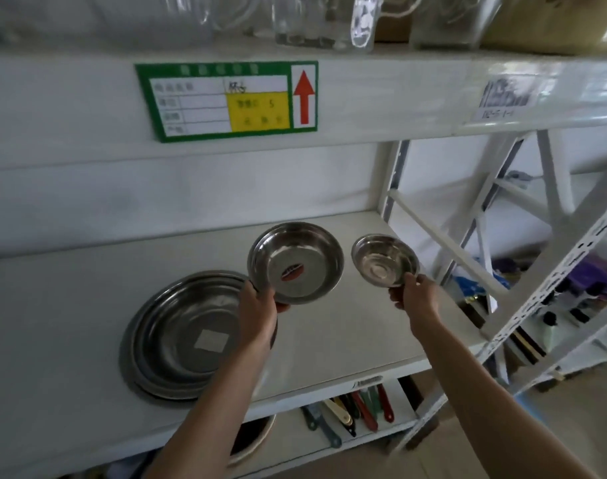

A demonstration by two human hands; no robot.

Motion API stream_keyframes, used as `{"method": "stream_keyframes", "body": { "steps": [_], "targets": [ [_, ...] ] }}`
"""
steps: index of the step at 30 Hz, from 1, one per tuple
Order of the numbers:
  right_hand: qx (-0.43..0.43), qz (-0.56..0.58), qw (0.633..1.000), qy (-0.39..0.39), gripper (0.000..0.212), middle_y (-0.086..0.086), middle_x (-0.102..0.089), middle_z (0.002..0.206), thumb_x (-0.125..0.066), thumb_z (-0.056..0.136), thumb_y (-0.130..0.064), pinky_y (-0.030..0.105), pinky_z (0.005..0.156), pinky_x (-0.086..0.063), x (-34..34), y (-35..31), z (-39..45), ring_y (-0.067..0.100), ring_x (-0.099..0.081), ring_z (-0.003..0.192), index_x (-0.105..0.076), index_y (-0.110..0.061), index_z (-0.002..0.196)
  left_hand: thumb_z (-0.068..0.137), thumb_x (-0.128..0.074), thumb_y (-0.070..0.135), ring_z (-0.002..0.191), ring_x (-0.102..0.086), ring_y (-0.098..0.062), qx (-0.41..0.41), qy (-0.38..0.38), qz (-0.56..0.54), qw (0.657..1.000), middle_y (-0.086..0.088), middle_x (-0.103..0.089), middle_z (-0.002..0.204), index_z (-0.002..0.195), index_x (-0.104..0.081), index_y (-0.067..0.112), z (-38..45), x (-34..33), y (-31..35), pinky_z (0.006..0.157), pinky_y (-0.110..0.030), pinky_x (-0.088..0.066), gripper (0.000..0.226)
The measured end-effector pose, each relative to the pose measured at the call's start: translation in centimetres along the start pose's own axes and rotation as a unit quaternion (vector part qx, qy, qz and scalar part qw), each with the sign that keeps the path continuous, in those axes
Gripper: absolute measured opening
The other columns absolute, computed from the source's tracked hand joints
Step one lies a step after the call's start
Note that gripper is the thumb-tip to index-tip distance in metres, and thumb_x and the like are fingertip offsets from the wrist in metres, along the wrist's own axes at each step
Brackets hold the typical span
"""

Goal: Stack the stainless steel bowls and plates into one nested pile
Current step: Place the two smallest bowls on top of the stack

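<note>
Medium bowl (pixel 297 262) tilted in left hand (pixel 259 311) grip; right hand (pixel 418 295) pinches small bowl (pixel 385 259) rim.

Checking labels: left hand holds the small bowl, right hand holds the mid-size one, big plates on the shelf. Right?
Hands are swapped. The head view shows the left hand gripping the mid-size bowl and the right hand pinching the small bowl. The big plates do lie on the shelf.

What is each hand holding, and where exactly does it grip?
The left hand holds the medium steel bowl by its lower-left rim. The right hand pinches the small steel bowl at its near rim.
</note>
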State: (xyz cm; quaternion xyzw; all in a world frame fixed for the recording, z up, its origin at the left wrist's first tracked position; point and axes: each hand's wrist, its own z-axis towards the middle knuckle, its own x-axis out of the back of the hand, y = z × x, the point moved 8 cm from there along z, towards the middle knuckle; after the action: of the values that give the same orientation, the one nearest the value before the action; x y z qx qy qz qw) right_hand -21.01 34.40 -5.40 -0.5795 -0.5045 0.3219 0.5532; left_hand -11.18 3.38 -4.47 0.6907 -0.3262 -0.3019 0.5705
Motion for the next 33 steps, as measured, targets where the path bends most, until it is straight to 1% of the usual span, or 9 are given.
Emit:
{"method": "stream_keyframes", "body": {
  "steps": [2, 7, 11, 15, 18, 20, 23, 27, 33],
  "targets": [
    [0.010, 0.005, 1.000, -0.019, 0.019, 0.010, -0.065, 0.072, -0.043, 0.101, -0.015, 0.038, 0.066, -0.053, -2.1, -1.0, -0.4, 0.021, -0.060, 0.064, -0.058, -0.013, 0.090, 0.095, -0.054, 0.024, 0.070, -0.068, -0.018, -0.010, 0.023, -0.006, 1.000, -0.009, -0.068, 0.089, 0.091, -0.059, 0.013, 0.4, 2.5, 0.8, 0.073, -0.041, -0.059, 0.012],
    [0.039, 0.012, 0.998, -0.054, 0.022, 0.014, -0.066, 0.069, -0.043, 0.100, -0.015, 0.036, 0.060, -0.050, -6.8, -3.7, -1.9, 0.023, -0.059, 0.057, -0.062, -0.009, 0.089, 0.095, -0.054, 0.017, 0.078, -0.068, -0.027, -0.008, 0.071, -0.019, 0.997, -0.017, -0.066, 0.104, 0.118, -0.054, 0.001, 1.2, 8.1, 1.6, 0.046, -0.015, -0.053, 0.028],
    [0.052, 0.010, 0.994, -0.091, 0.021, 0.014, -0.068, 0.070, -0.043, 0.099, -0.015, 0.034, 0.057, -0.050, -10.4, -5.0, -3.5, 0.023, -0.060, 0.056, -0.063, -0.008, 0.094, 0.096, -0.052, 0.014, 0.057, -0.069, -0.005, -0.028, 0.072, -0.010, 0.997, -0.009, -0.067, 0.090, 0.091, -0.062, 0.013, 0.8, 11.2, 2.2, 0.056, -0.023, -0.058, 0.011],
    [0.072, 0.003, 0.988, -0.135, 0.023, 0.012, -0.067, 0.066, -0.044, 0.099, -0.016, 0.031, 0.054, -0.049, -13.7, -5.9, -5.7, 0.022, -0.058, 0.053, -0.063, -0.006, 0.093, 0.095, -0.053, 0.013, 0.076, -0.065, -0.022, -0.012, 0.082, -0.024, 0.996, -0.011, -0.066, 0.088, 0.088, -0.063, 0.015, 0.2, 13.8, 2.0, 0.064, -0.031, -0.056, 0.013],
    [0.076, -0.001, 0.983, -0.167, 0.023, 0.013, -0.066, 0.065, -0.044, 0.099, -0.016, 0.030, 0.051, -0.047, -15.9, -6.0, -7.3, 0.022, -0.056, 0.051, -0.063, -0.005, 0.092, 0.094, -0.056, 0.018, 0.084, -0.068, -0.027, -0.006, 0.094, 0.013, 0.996, -0.012, -0.070, 0.091, 0.099, -0.066, 0.011, 0.0, 15.5, 1.6, 0.054, -0.023, -0.057, 0.013],
    [0.082, -0.011, 0.979, -0.185, 0.024, 0.013, -0.067, 0.064, -0.045, 0.098, -0.017, 0.028, 0.050, -0.046, -17.3, -6.0, -8.3, 0.022, -0.056, 0.051, -0.064, -0.005, 0.091, 0.093, -0.057, 0.019, 0.080, -0.068, -0.024, 0.003, 0.095, 0.026, 0.995, -0.012, -0.071, 0.092, 0.102, -0.066, 0.009, 0.0, 16.4, 1.1, 0.050, -0.019, -0.056, 0.016],
    [0.089, -0.034, 0.973, -0.211, 0.025, 0.012, -0.067, 0.061, -0.045, 0.099, -0.017, 0.025, 0.046, -0.044, -19.0, -5.7, -9.7, 0.021, -0.055, 0.048, -0.064, -0.007, 0.086, 0.092, -0.055, 0.011, 0.072, -0.064, -0.022, 0.011, 0.090, 0.033, 0.995, -0.011, -0.068, 0.083, 0.089, -0.065, 0.012, -0.1, 17.2, 0.9, 0.057, -0.030, -0.057, 0.011],
    [0.097, -0.077, 0.964, -0.234, 0.025, 0.020, -0.069, 0.070, -0.050, 0.097, -0.020, 0.030, 0.050, -0.048, -21.3, -4.9, -10.9, 0.026, -0.058, 0.051, -0.065, -0.005, 0.083, 0.090, -0.051, 0.000, 0.064, -0.060, -0.021, 0.019, 0.082, 0.056, 0.995, -0.006, -0.063, 0.071, 0.071, -0.058, 0.026, 0.0, 17.8, 0.5, 0.052, -0.029, -0.057, 0.033],
    [0.098, -0.148, 0.946, -0.271, 0.024, 0.013, -0.069, 0.064, -0.053, 0.096, -0.025, 0.033, 0.054, -0.052, -23.5, -3.6, -12.9, 0.024, -0.063, 0.052, -0.066, -0.007, 0.085, 0.087, -0.052, -0.002, 0.049, -0.061, -0.022, 0.063, 0.079, 0.112, 0.989, -0.024, -0.065, 0.076, 0.079, -0.063, -0.004, 0.9, 18.6, -1.9, 0.058, -0.044, -0.061, 0.014]
  ]
}}
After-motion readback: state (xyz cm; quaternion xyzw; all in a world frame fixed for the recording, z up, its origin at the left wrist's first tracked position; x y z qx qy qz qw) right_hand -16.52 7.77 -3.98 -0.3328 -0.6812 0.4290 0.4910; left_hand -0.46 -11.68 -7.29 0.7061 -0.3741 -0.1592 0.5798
